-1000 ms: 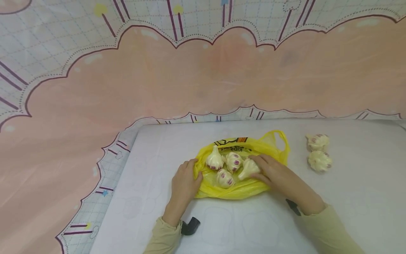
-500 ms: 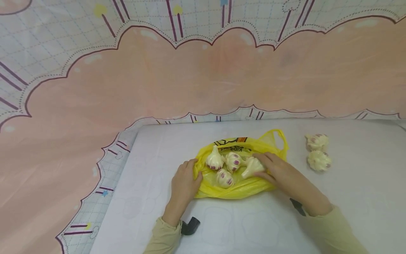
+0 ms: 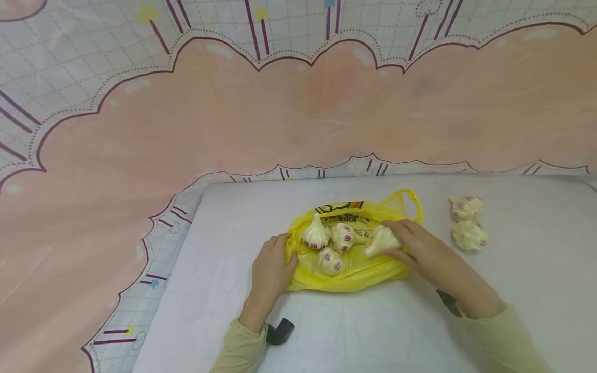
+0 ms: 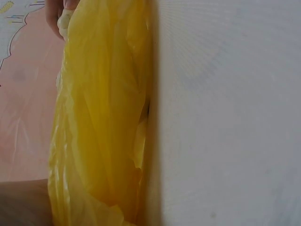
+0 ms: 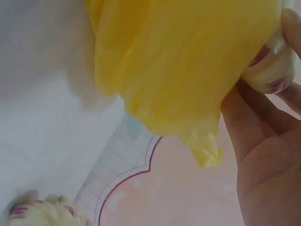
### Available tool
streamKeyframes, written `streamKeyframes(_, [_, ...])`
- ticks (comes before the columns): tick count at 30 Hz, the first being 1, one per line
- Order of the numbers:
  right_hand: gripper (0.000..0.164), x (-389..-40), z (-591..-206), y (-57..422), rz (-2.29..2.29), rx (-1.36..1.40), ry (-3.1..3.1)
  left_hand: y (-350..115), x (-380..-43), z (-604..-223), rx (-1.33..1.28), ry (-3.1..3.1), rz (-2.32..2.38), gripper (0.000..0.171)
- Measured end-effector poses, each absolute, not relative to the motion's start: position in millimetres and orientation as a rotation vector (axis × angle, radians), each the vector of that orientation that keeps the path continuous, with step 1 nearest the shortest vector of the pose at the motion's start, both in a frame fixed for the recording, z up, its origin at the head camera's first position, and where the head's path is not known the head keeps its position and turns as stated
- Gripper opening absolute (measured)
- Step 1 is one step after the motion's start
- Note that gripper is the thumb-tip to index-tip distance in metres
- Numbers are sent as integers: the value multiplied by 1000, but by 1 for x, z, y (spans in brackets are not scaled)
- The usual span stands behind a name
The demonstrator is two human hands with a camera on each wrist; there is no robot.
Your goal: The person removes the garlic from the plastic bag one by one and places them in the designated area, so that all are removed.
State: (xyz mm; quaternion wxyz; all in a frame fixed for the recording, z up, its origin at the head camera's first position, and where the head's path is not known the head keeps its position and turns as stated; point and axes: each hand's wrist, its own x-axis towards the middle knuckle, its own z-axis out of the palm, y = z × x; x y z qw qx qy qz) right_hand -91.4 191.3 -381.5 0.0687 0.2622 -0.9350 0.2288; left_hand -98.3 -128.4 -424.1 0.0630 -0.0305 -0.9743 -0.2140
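Patterned pink cloth (image 3: 298, 109) hangs behind a white table (image 3: 210, 233), where an open yellow bag (image 3: 359, 277) holds three garlic bulbs (image 3: 315, 235). At its right side, the right hand (image 3: 424, 254), fingers partly spread, pinches a fourth bulb (image 3: 383, 241). The left hand (image 3: 271, 265) grips the bag's left edge between thumb and fingers. Further right lie two more bulbs (image 3: 469, 236).

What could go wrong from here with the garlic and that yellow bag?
The garlic bulb in the right-hand grip might slip and land on the three bulbs nearby.
The yellow plastic bag, crumpled beside that grip, could snag and drag along, perhaps pulling loose from the left-hand grip on its opposite edge.
The two garlic bulbs on the table could roll if bumped.
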Motion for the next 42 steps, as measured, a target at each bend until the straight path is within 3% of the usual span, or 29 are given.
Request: streamKeyframes(42, [60, -88, -363, 238, 763, 695, -2746, -129, -99, -425, -91, -2952, -652, 42])
